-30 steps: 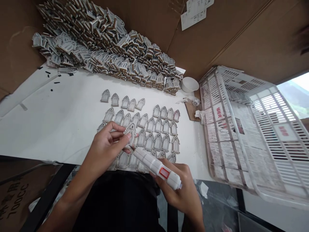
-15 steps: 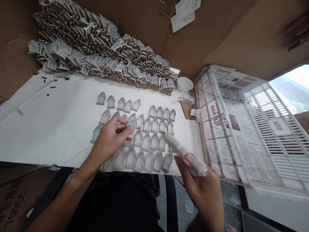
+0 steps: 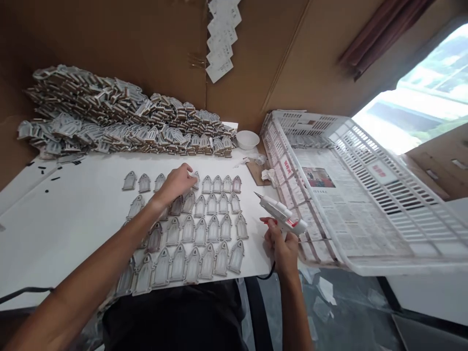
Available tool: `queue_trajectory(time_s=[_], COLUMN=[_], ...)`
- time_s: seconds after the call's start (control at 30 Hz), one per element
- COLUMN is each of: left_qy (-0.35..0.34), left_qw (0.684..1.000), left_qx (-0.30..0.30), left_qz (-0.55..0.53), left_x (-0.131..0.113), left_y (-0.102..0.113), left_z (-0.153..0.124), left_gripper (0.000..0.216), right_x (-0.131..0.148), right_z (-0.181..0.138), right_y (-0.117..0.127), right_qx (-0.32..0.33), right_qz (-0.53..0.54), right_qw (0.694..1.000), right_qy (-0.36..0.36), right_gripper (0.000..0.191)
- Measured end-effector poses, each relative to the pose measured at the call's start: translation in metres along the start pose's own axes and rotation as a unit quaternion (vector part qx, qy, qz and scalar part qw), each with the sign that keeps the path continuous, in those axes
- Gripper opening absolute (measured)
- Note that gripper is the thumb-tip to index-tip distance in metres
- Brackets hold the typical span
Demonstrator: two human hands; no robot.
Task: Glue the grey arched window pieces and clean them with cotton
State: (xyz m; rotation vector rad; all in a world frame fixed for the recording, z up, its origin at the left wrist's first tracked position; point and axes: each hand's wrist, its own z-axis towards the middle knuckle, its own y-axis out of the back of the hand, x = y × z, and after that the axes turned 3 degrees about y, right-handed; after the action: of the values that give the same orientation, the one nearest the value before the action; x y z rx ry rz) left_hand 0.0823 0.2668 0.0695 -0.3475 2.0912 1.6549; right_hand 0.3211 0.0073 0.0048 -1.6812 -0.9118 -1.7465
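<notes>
Writing shows as red characters on labels on the white crate (image 3: 365,195), too small to read, and newsprint lines its floor. Left of the crate a white board (image 3: 73,219) carries rows of grey arch-shaped pieces (image 3: 204,229), with stacks (image 3: 127,126) behind them (cardboard walls all round). Left hand (image 3: 177,183) presses curled fingers on the far row. Right hand (image 3: 283,246), just beside the crate, grips a white glue gun (image 3: 281,214).

Left hand (image 3: 178,184) presses an arch piece (image 3: 196,179); right hand (image 3: 282,247) grips the glue gun (image 3: 281,214).
</notes>
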Motion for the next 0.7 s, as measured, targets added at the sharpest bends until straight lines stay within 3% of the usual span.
queue_trajectory(time_s=[0.17,0.37,0.57,0.7], left_qy=[-0.029,-0.073,-0.087,-0.101], left_qw=[0.992,0.979,0.984,0.992], left_qx=[0.003,0.033,0.028,-0.011], left_qz=[0.123,0.189,0.154,0.077], left_x=[-0.012,-0.036,-0.043,-0.043], left_y=[0.006,-0.01,-0.022,-0.016], left_z=[-0.015,-0.025,-0.013,-0.034], left_gripper=[0.05,0.046,0.039,0.038], right_x=[-0.001,0.002,0.002,0.008], right_z=[0.002,0.001,0.004,-0.003], right_y=[0.001,0.001,-0.001,0.0], right_qx=[0.008,0.014,0.02,0.036], right_qz=[0.038,0.046,0.029,0.025], right_qw=[0.999,0.999,0.999,0.998], right_qy=[0.004,0.013,0.025,0.049], right_gripper=[0.054,0.053,0.054,0.054])
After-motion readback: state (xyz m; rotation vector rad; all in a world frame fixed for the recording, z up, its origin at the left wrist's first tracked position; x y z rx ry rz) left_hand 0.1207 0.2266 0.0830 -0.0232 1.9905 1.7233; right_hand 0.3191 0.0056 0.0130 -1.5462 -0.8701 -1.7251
